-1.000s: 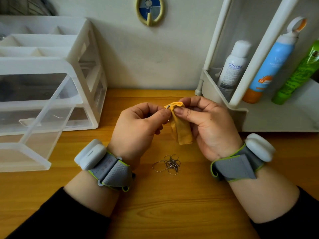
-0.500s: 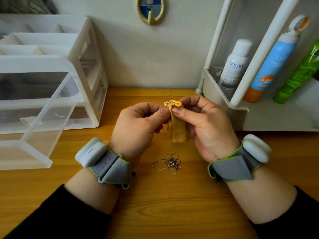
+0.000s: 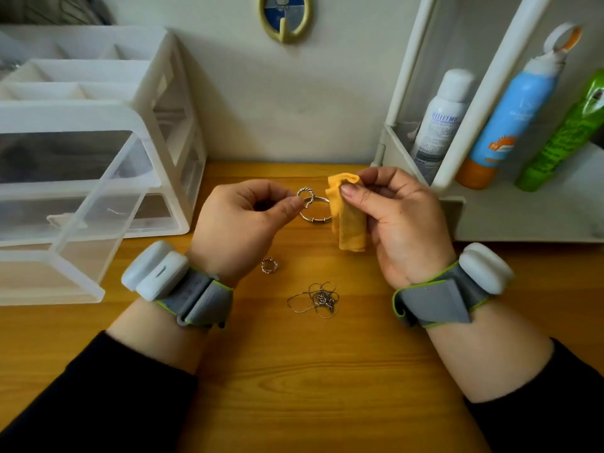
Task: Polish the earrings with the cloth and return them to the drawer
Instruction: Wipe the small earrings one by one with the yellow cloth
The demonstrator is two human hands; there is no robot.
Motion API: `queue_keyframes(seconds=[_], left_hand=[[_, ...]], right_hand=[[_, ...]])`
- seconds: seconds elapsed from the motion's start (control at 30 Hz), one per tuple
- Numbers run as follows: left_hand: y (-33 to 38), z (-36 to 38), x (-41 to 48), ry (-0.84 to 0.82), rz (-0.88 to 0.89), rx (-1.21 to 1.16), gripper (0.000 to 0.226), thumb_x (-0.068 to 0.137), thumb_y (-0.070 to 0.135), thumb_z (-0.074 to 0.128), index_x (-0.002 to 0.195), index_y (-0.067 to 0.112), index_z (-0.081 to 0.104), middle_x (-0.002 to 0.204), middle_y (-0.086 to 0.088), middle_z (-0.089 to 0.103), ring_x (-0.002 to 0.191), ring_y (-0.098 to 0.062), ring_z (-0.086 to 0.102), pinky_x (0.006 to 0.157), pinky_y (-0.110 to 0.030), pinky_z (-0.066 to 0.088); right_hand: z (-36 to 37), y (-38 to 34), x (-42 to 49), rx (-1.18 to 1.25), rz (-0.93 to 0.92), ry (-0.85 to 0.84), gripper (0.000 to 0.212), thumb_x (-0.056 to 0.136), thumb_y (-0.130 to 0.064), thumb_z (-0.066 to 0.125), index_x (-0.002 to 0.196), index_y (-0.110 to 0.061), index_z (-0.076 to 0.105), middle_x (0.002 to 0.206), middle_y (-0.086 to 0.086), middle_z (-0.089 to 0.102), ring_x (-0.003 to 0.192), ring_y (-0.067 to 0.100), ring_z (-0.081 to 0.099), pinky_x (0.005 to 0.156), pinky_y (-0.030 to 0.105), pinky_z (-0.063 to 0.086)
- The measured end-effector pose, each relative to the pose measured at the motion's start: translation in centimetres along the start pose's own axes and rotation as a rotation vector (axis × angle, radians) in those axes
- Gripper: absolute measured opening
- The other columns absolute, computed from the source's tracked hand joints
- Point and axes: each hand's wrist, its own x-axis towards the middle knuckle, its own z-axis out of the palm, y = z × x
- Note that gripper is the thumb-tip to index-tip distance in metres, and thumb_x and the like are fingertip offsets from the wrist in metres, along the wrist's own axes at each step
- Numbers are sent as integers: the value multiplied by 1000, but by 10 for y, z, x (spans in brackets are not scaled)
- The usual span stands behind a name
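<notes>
Above a wooden desk (image 3: pixel 294 371), the left hand (image 3: pixel 242 223) pinches a twisted hoop earring (image 3: pixel 305 193), the right hand (image 3: pixel 402 220) grips a yellow cloth (image 3: pixel 348 220), and an open clear drawer (image 3: pixel 65 204), a bangle (image 3: pixel 315 209), a ring (image 3: pixel 269 266) and a tangled chain (image 3: pixel 315 299) lie nearby.

1. Home dressing/vanity spot: wooden desk (image 3: pixel 294 371) pushed vs. plain wall.
2. Clear plastic drawer organiser (image 3: pixel 98 125) at left, one drawer (image 3: pixel 65 223) pulled out.
3. White rack (image 3: pixel 490 207) at right w/ toiletry spray bottles (image 3: pixel 438 119).
4. Jewellery loose on desk: chain (image 3: pixel 315 299), ring (image 3: pixel 269 265).
</notes>
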Motion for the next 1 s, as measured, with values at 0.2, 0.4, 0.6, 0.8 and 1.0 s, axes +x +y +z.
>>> queue_keyframes(seconds=[0.2, 0.4, 0.6, 0.8, 1.0], left_hand=[[-5, -7, 3, -89, 85, 311, 6, 81, 30, 70, 75, 30, 68, 77, 10, 66, 69, -1, 58, 56, -8, 42], [-7, -6, 3, -210, 78, 485, 9, 81, 30, 71, 82, 21, 73, 74, 13, 54, 69, -4, 50, 60, -14, 37], [-7, 2, 1, -279, 86, 549, 12, 84, 30, 67, 87, 19, 73, 73, 16, 50, 66, -5, 47, 57, -16, 32], [-5, 8, -1, -307, 109, 582, 13, 85, 31, 65, 89, 21, 73, 76, 13, 49, 74, -8, 46, 60, -21, 28], [-4, 13, -3, -325, 104, 619, 18, 82, 36, 67, 89, 21, 73, 82, 6, 53, 78, -11, 49, 57, -18, 32]], right_hand=[[-2, 0, 0, -105, -101, 11, 19, 74, -4, 73, 80, -19, 64, 79, 3, 67, 75, 13, 64, 68, 25, 52], [-2, -2, -4, -198, -168, -5, 19, 80, 2, 68, 84, -15, 61, 78, 2, 66, 68, 2, 63, 64, 16, 50], [-2, -1, -4, -240, -192, 0, 21, 80, 0, 70, 82, -19, 61, 77, -2, 66, 68, 0, 62, 64, 14, 49], [-1, 0, -3, -261, -200, -1, 21, 80, -1, 70, 81, -20, 60, 77, 0, 65, 72, 8, 61, 65, 15, 49], [-1, 0, -3, -266, -196, -1, 19, 80, -1, 70, 83, -17, 60, 78, 0, 66, 72, 9, 62, 65, 15, 51]])
